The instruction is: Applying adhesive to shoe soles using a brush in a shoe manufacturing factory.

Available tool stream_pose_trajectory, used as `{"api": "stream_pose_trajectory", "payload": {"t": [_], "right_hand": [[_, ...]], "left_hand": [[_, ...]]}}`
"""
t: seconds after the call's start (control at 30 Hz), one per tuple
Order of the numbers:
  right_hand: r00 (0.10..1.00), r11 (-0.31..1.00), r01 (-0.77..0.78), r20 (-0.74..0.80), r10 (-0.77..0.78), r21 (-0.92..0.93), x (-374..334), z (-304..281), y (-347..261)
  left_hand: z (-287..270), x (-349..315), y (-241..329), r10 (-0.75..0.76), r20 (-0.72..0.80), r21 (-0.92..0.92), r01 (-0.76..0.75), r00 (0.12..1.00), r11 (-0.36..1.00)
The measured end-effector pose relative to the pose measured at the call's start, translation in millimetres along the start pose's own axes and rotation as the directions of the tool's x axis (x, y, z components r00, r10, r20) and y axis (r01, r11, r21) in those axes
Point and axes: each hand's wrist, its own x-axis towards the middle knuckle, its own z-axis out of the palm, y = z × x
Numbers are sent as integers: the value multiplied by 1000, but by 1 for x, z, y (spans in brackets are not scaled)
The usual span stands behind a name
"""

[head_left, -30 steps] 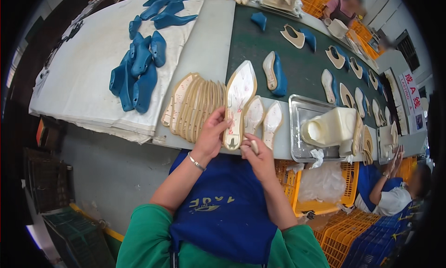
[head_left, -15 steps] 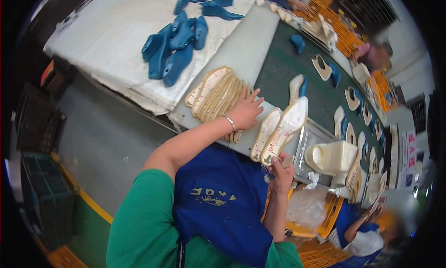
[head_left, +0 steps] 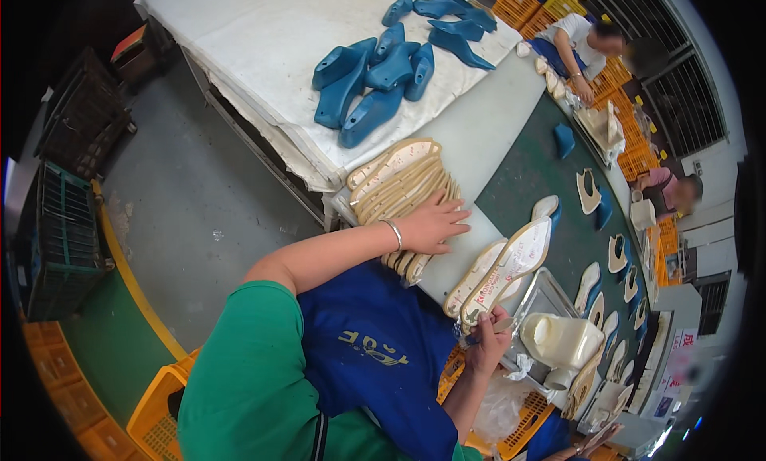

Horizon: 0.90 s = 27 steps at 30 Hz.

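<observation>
We judge the left hand [head_left: 433, 224], fingers spread, could topple the insole row [head_left: 403, 185] by nudging it; right hand [head_left: 488, 341] pinches one insole [head_left: 517, 257].

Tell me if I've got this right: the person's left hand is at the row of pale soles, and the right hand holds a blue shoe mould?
Not quite: the right hand holds a pale sole, not a blue shoe mould, as the head view shows. The left hand is indeed at the row of pale soles.
</observation>
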Motion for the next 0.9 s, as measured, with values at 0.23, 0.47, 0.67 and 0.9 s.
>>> {"api": "stream_pose_trajectory", "payload": {"t": [0.23,0.47,0.67,0.9], "right_hand": [[999,1000,-19,36,19,-15,8,14,-3],[999,1000,-9,34,9,5,15,25,-12],[999,997,-20,-51,16,-73,24,27,-13],[992,993,-61,-112,50,-98,46,29,-5]], "left_hand": [[-79,32,-96,-384,-279,-63,382,880,922],[-88,58,-256,-683,-323,273,755,655,596],[-60,92,-312,-795,-243,360,813,555,458],[-89,118,-380,-812,152,-168,824,564,541]]}}
